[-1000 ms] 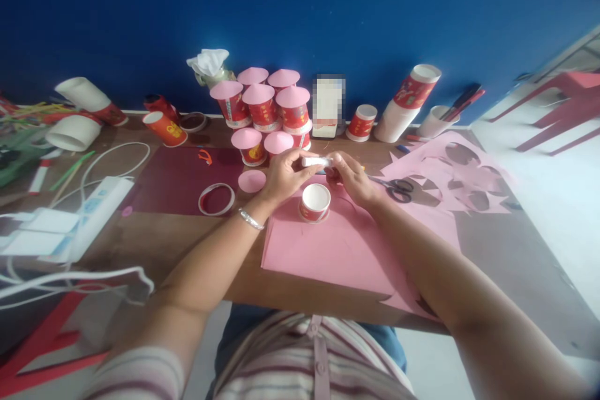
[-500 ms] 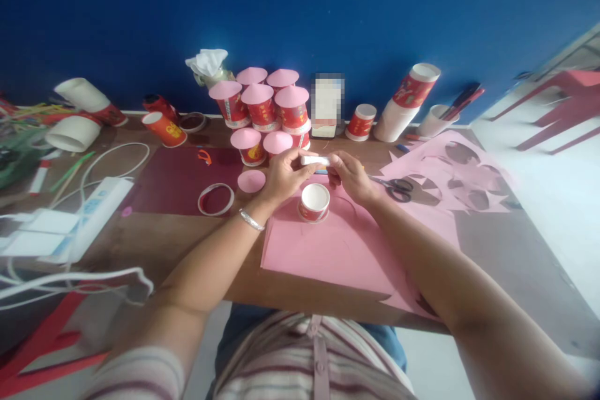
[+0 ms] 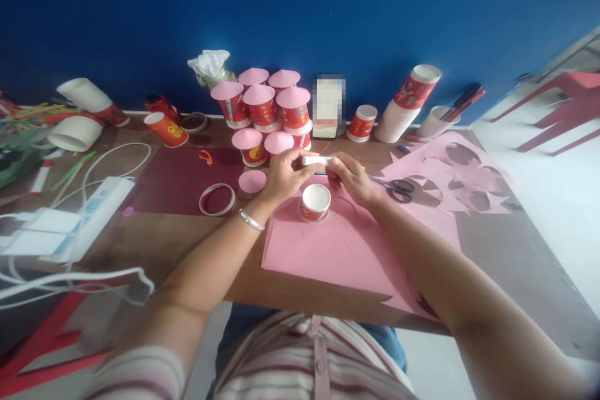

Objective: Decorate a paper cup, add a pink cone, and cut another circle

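Note:
My left hand [image 3: 288,174] and my right hand [image 3: 351,176] are both closed on a short white tube [image 3: 316,161], one at each end. The tube lies level between my fingers; its exact kind does not show. Just below it, a cut-down red and white paper cup [image 3: 315,206] stands on a stack of pink paper [image 3: 323,256]. Beyond my left hand, several red paper cups with pink paper cone tops [image 3: 259,95] stand in a cluster. A pink paper disc or cone [image 3: 252,182] lies beside my left wrist.
Scissors [image 3: 398,189] and cut pink paper scraps [image 3: 464,178] lie to the right. A phone [image 3: 328,106] leans on the blue wall. A red cup [image 3: 362,124] and stacked cups [image 3: 398,119] stand behind. At left are a cup ring [image 3: 216,200], power strip [image 3: 94,222] and cables.
Both hands keep hold of the white tube in nearly the same place. The whole view has shifted very slightly; nothing on the table has visibly moved.

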`<state>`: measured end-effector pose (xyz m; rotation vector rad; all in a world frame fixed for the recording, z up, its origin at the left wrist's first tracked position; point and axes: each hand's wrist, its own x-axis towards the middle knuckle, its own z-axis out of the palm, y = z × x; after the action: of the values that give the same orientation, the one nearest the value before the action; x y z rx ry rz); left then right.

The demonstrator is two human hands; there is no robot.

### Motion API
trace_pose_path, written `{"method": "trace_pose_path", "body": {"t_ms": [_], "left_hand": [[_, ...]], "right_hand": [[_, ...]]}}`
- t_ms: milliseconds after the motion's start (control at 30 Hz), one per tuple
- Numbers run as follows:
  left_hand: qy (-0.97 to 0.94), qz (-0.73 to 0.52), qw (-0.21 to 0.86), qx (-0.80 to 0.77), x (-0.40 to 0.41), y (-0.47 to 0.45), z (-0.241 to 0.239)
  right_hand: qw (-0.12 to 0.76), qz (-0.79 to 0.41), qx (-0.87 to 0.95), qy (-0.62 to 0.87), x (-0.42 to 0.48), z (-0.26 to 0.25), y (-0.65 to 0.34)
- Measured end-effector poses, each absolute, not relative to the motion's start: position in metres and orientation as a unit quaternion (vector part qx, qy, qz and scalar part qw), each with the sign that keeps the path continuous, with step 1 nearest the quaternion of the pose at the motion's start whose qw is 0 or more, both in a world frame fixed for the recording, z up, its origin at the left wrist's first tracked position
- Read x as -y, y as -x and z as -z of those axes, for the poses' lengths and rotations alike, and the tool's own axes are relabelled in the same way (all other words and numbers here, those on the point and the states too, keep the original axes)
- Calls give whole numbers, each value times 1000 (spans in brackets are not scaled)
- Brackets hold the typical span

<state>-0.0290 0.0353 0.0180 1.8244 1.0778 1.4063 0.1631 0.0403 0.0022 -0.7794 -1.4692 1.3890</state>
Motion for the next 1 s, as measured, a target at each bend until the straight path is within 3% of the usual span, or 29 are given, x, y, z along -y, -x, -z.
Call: {"method": "trace_pose_path", "body": {"t_ms": [167, 433, 567, 1000], "left_hand": [[-660, -545, 340, -389, -36, 28, -19], [-629, -545, 400, -383, -33, 27, -20], [-655, -533, 378, -379, -32, 26, -20], [-631, -537, 379, -412, -37, 28, -18]], "right_hand": [[451, -576, 602, 320, -40, -3, -162], [474, -468, 647, 371, -38, -1, -163], [436, -522, 626, 381, -39, -1, -165], [461, -560, 614, 311, -43, 0, -165]]}}
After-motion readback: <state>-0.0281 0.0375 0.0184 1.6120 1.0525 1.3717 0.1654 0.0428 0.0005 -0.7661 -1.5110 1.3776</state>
